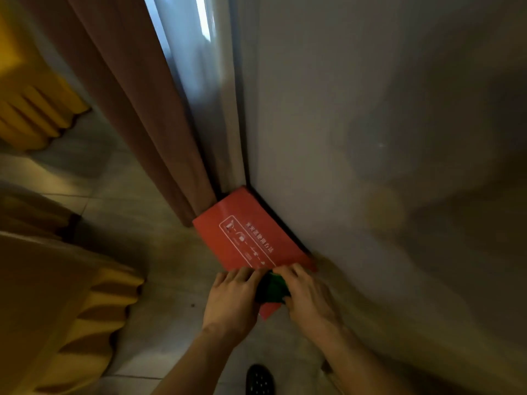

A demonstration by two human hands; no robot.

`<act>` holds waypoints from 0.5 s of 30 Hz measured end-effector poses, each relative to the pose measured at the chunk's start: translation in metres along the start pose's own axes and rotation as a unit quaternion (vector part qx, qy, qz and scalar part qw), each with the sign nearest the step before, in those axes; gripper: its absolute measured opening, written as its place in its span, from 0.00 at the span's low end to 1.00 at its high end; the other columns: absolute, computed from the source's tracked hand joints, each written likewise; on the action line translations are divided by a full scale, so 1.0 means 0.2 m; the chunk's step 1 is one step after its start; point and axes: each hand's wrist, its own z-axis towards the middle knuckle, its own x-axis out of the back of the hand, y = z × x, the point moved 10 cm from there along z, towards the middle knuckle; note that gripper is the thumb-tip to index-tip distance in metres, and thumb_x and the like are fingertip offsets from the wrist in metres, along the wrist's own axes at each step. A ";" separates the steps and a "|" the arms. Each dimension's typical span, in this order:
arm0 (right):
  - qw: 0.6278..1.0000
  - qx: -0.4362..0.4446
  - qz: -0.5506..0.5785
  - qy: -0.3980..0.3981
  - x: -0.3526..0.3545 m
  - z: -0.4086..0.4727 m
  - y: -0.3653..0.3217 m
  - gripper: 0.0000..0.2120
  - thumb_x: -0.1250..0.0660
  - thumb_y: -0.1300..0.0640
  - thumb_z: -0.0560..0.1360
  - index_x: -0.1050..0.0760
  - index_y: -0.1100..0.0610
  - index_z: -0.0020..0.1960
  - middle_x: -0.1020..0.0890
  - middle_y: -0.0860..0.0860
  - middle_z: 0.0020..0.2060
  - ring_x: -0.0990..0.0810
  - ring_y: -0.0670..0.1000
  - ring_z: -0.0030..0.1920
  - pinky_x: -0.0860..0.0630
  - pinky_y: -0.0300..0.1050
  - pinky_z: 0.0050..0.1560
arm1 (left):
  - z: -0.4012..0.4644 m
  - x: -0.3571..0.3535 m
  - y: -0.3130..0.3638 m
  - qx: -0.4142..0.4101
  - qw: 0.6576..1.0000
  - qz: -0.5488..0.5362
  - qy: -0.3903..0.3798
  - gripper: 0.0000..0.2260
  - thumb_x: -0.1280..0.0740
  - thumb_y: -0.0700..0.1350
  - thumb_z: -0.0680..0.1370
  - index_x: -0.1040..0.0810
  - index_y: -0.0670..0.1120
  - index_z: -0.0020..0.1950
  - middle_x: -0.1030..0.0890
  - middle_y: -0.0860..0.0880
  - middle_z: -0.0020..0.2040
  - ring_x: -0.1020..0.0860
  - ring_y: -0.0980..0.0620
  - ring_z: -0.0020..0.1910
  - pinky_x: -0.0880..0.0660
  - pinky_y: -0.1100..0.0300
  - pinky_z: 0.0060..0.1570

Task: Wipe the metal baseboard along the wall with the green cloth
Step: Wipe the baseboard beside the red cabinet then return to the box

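The green cloth (272, 289) is bunched between my two hands, resting on the near end of a red box (242, 235) that stands on the floor against the wall. My left hand (232, 300) lies on the box with its fingers curled at the cloth's left side. My right hand (306, 295) grips the cloth from the right. The baseboard (342, 283) runs along the foot of the grey wall to the right of my right hand; it looks dim and blurred. A dark strip of it shows behind the box.
A brown curtain (148, 115) hangs left of the box beside a bright window strip. Yellow cloth-covered furniture (57, 295) stands at the left. A black shoe (259, 379) is on the tiled floor below my arms.
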 end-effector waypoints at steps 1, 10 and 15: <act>1.000 -0.001 -0.002 -0.001 -0.03 0.06 0.03 0.28 0.30 0.58 0.74 0.33 0.47 0.71 0.28 0.49 0.66 0.27 0.52 0.65 0.26 0.48 0.62 | 0.05 -0.04 -0.02 0.005 1.000 0.002 0.004 0.27 0.31 0.53 0.78 0.35 0.59 0.76 0.24 0.56 0.68 0.26 0.50 0.66 0.33 0.53 0.67; 0.997 -0.007 -0.055 -0.056 -0.47 0.35 0.20 0.40 0.35 0.52 0.79 0.59 0.44 0.79 0.60 0.51 0.80 0.59 0.56 0.79 0.40 0.54 0.75 | 0.26 -0.51 -0.23 0.040 0.998 0.000 -0.057 0.38 0.38 0.52 0.83 0.64 0.55 0.82 0.60 0.53 0.83 0.58 0.49 0.82 0.62 0.51 0.77; 0.995 -0.009 -0.074 -0.067 -0.55 0.33 0.26 0.46 0.34 0.43 0.77 0.68 0.40 0.77 0.65 0.50 0.79 0.64 0.57 0.78 0.44 0.59 0.76 | 0.21 -0.64 -0.27 0.040 0.993 0.006 -0.107 0.43 0.41 0.62 0.82 0.73 0.56 0.78 0.71 0.53 0.79 0.70 0.47 0.79 0.71 0.49 0.74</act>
